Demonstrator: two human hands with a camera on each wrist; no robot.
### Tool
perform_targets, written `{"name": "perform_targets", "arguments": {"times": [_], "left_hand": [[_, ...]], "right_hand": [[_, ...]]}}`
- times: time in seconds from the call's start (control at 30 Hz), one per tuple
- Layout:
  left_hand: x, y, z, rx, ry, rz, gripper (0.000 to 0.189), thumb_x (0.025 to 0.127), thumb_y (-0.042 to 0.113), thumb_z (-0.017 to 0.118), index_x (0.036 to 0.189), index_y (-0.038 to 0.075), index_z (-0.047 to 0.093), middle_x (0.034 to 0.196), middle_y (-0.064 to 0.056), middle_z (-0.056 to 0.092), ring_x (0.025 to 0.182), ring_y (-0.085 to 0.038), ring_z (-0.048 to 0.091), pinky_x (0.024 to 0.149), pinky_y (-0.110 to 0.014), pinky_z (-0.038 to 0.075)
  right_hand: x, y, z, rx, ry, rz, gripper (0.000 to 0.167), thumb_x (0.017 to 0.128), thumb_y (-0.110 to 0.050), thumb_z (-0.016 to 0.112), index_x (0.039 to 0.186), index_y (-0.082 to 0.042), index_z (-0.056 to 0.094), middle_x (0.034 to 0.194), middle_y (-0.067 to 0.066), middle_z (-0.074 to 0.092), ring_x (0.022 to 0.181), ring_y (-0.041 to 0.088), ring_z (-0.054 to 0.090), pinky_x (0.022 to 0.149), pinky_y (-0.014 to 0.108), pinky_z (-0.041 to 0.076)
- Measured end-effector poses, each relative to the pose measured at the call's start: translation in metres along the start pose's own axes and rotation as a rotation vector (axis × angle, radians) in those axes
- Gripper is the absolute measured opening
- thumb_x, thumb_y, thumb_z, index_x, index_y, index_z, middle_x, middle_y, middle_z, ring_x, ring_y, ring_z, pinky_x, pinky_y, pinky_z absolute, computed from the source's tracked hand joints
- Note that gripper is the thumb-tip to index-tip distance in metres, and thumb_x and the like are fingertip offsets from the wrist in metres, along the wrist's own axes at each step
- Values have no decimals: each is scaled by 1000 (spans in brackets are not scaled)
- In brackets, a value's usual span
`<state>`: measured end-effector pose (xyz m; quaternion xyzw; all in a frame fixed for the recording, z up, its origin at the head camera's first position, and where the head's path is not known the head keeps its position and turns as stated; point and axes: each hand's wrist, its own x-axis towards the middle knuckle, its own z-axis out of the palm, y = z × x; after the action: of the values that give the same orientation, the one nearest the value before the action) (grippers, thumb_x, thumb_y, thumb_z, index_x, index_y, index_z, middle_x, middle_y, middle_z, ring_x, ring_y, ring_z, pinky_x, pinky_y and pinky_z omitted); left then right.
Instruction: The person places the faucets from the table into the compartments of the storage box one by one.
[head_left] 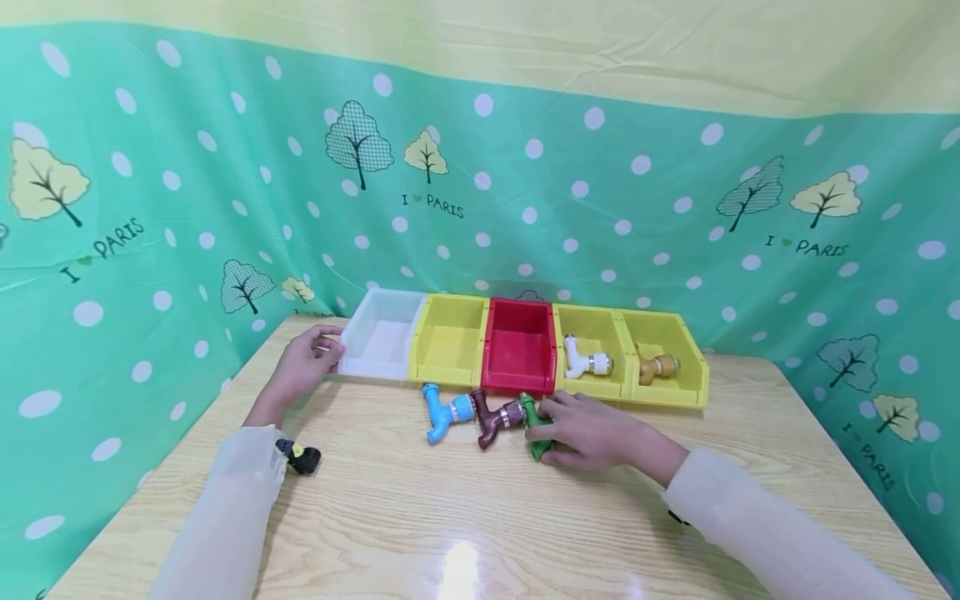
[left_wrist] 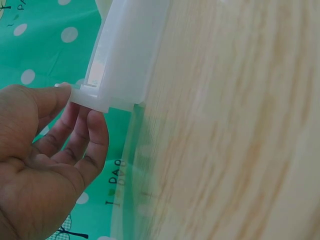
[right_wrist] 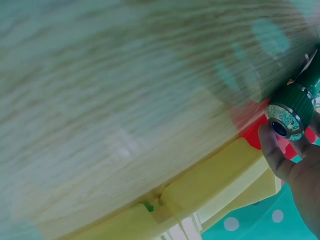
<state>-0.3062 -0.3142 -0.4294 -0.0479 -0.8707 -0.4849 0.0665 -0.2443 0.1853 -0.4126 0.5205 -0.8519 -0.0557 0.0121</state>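
Observation:
My left hand (head_left: 306, 360) pinches the front left corner of the white translucent bin (head_left: 342, 367); in the left wrist view the thumb lies on its rim with curled fingers beneath. My right hand (head_left: 588, 429) holds a green plastic tap (head_left: 534, 421) on the table, its fingers around it and hiding part of it. The right wrist view shows the green tap's ribbed end (right_wrist: 295, 107) against the fingers. Left of it lie a dark brown tap (head_left: 491, 421) and a blue tap (head_left: 442, 412), both on the table before the bins.
A row of joined bins runs along the back: the white one, a yellow bin (head_left: 448, 375), a red bin (head_left: 519, 382) and two more yellow bins. These last two hold a white tap (head_left: 581, 360) and a tan tap (head_left: 654, 367). A polka-dot curtain (head_left: 465, 242) hangs behind the table.

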Motion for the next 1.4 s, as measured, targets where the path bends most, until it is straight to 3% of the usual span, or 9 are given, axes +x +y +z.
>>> {"name": "perform_targets", "arguments": {"times": [0.47, 0.8, 1.17, 1.4], "left_hand": [[-2, 2, 1, 32, 6, -2, 43, 107, 23, 55, 144, 2, 50, 118, -23, 60, 99, -32, 63, 79, -34, 62], [-3, 3, 0, 36, 6, -20, 42, 108, 22, 54, 144, 2, 50, 120, -23, 59, 101, -33, 62, 82, -38, 62], [-2, 4, 1, 38, 9, -24, 40, 108, 21, 55, 143, 3, 51, 119, -22, 60, 98, -30, 62, 80, -37, 62], [-2, 2, 0, 22, -1, -13, 42, 108, 21, 54, 144, 1, 49, 120, -23, 59, 100, -31, 63, 81, -36, 62]], "right_hand": [[-8, -2, 0, -4, 129, -74, 26, 99, -37, 68, 124, -30, 68, 113, 3, 59, 101, 18, 51, 85, 35, 52], [-13, -6, -11, -39, 67, -39, 27, 100, -40, 66, 126, -34, 66, 123, 5, 60, 109, 22, 51, 91, 43, 53], [-3, 1, -36, -112, 137, -23, 21, 95, -37, 70, 115, -34, 65, 123, 6, 59, 103, 21, 49, 78, 37, 51], [11, 13, -43, -95, 178, -14, 31, 93, -33, 72, 124, -33, 68, 119, 7, 58, 103, 23, 49, 78, 42, 55]]}}
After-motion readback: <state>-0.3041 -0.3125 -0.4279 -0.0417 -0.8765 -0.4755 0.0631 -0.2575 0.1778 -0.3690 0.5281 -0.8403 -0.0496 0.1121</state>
